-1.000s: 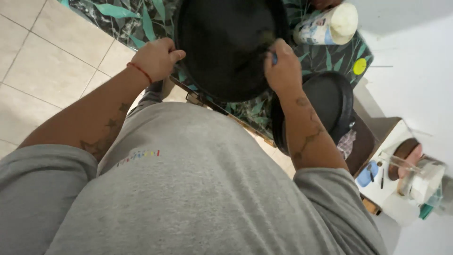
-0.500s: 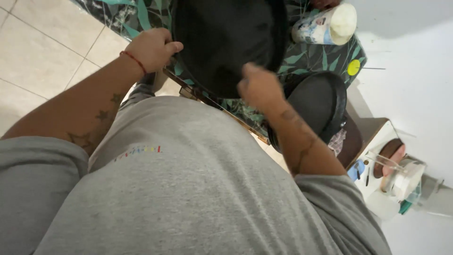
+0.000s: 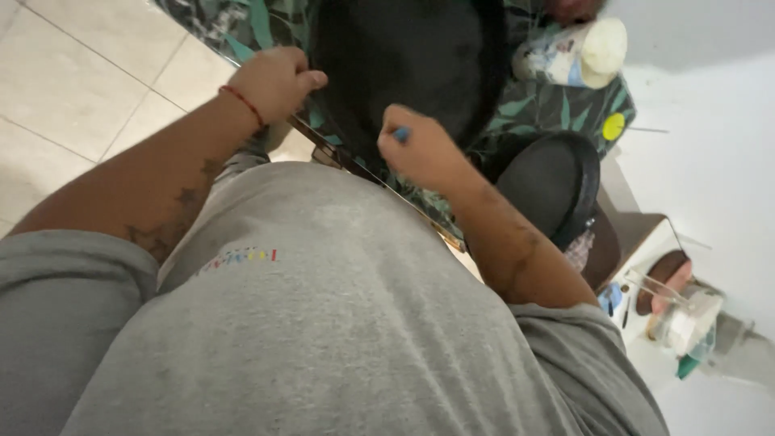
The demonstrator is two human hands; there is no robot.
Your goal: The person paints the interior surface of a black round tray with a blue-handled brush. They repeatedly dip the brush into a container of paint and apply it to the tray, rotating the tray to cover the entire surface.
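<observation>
Over leaf-print worktop (image 3: 557, 105): left hand (image 3: 274, 81) gripping black pan (image 3: 404, 69) at its rim, right hand (image 3: 420, 149) closed around small blue thing (image 3: 401, 134) beside it.

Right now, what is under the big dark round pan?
Under the dark pan lies a green leaf-print cloth, showing at its edges. The left hand grips its rim. Whatever sits beneath the pan's middle is covered.
</observation>
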